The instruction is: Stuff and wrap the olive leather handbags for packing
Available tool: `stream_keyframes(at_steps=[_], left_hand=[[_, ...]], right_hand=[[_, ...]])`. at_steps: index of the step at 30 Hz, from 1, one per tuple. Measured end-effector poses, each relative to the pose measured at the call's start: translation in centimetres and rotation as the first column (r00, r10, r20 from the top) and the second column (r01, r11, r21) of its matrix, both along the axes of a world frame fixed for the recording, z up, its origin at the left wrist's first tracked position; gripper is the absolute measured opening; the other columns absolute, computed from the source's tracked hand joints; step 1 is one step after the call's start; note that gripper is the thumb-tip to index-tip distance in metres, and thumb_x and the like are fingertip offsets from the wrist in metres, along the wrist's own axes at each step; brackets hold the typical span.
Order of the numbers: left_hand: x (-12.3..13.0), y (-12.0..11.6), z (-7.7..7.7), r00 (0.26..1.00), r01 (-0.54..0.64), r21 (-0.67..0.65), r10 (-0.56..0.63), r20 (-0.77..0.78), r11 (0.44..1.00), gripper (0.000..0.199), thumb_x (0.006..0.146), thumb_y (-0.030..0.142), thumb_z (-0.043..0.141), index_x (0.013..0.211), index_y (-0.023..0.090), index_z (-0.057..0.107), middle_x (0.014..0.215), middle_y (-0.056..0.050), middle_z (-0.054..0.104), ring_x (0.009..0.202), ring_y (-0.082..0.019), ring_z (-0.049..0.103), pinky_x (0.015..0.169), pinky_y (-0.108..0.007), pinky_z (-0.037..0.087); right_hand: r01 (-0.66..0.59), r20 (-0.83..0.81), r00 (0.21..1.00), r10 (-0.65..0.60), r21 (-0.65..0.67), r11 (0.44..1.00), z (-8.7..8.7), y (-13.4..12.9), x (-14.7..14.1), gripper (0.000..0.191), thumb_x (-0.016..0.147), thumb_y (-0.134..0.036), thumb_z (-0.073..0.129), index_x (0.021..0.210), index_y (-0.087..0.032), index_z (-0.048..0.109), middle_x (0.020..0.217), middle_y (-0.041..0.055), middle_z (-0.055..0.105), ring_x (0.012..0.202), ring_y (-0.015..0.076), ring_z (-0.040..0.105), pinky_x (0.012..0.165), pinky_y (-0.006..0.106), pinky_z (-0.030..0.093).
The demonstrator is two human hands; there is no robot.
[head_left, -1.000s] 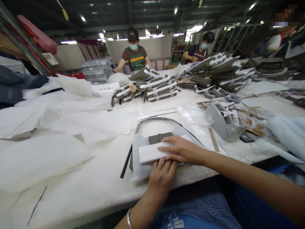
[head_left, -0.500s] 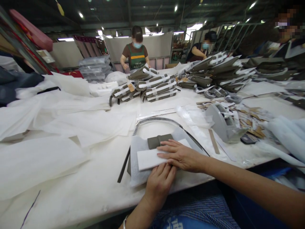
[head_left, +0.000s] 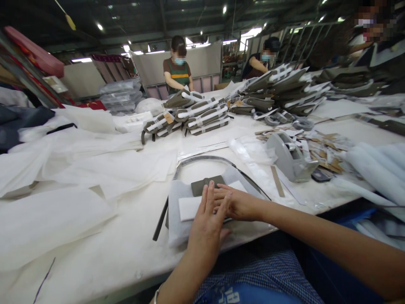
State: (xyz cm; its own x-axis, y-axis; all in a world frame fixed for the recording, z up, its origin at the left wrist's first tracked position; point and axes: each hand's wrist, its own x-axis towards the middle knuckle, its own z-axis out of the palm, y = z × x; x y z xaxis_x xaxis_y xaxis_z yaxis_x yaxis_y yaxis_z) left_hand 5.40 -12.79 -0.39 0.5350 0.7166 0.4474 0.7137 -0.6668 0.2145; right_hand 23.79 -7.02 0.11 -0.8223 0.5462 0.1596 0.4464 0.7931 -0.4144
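In front of me lies a handbag wrapped in thin white tissue paper [head_left: 176, 231], its dark strap [head_left: 160, 219] curving around it. A strip of white foam [head_left: 187, 208] rests across the wrapping, just below an olive flap piece [head_left: 198, 187]. My left hand [head_left: 209, 219] is raised over the near part of the foam, fingers stretched out and apart. Behind it, my right hand [head_left: 237, 204] lies over the right part of the foam with its fingers extended; the left hand partly covers its fingertips.
Loose white sheets [head_left: 69, 164] spread over the left of the table. A grey tape dispenser [head_left: 289, 158] stands at right, near paper scraps [head_left: 325, 152]. Wrapped olive bags [head_left: 202, 112] are stacked farther back. Across the table, a masked person [head_left: 179, 69] works.
My left hand has lifted off the foam's near edge and its fingers have straightened upward. My right hand has turned slightly and stays over the foam. The view has shifted a little.
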Motion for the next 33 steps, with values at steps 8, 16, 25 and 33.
stream_keyframes(at_steps=[8, 16, 25, 33], left_hand=[[0.3, 0.5, -3.3, 0.996, -0.058, 0.049, 0.062, -0.066, 0.997, 0.096, 0.079, 0.003, 0.068, 0.156, 0.024, 0.014, 0.158, -0.023, 0.028, 0.138, -0.034, 0.042, 0.105, -0.049, 0.049], [0.3, 0.3, -4.1, 0.97, -0.068, 0.199, 0.112, -0.216, 0.978, 0.075, 0.085, 0.005, 0.061, 0.152, 0.024, 0.033, 0.157, -0.019, 0.033, 0.139, -0.035, 0.041, 0.108, -0.047, 0.046], [0.2, 0.3, -4.0, 0.967, -0.057, 0.225, 0.11, -0.229, 0.973, 0.072, 0.085, 0.006, 0.062, 0.151, 0.023, 0.036, 0.156, -0.019, 0.035, 0.138, -0.034, 0.043, 0.109, -0.047, 0.046], [0.2, 0.3, -3.9, 0.967, -0.07, 0.215, 0.119, -0.223, 0.974, 0.073, 0.087, 0.008, 0.062, 0.152, 0.025, 0.033, 0.156, -0.018, 0.035, 0.139, -0.034, 0.042, 0.108, -0.048, 0.046]], right_hand=[[0.078, -0.186, 0.982, -0.044, 0.179, 0.981, 0.1, -1.5, 0.1, 0.042, 0.094, -0.015, 0.048, 0.135, -0.014, 0.057, 0.132, 0.0139, 0.063, 0.128, 0.0229, 0.054, 0.112, 0.043, 0.042], [0.664, -0.493, 0.711, -0.502, 0.235, 0.709, 0.5, -5.0, 10.5, 0.02, 0.094, -0.02, 0.058, 0.108, -0.024, 0.072, 0.109, 0.0056, 0.074, 0.101, 0.0189, 0.069, 0.094, 0.034, 0.056], [0.738, -0.066, 0.674, -0.736, 0.111, 0.666, -4.4, -0.1, 18.5, 0.037, 0.081, -0.031, 0.071, 0.117, -0.022, 0.071, 0.124, 0.0107, 0.067, 0.121, 0.0313, 0.058, 0.107, 0.049, 0.044], [0.833, -0.073, 0.553, -0.83, 0.048, 0.551, -3.0, 1.6, 18.4, 0.017, 0.084, -0.035, 0.064, 0.084, -0.024, 0.078, 0.088, 0.005, 0.077, 0.084, 0.0257, 0.071, 0.079, 0.038, 0.055]])
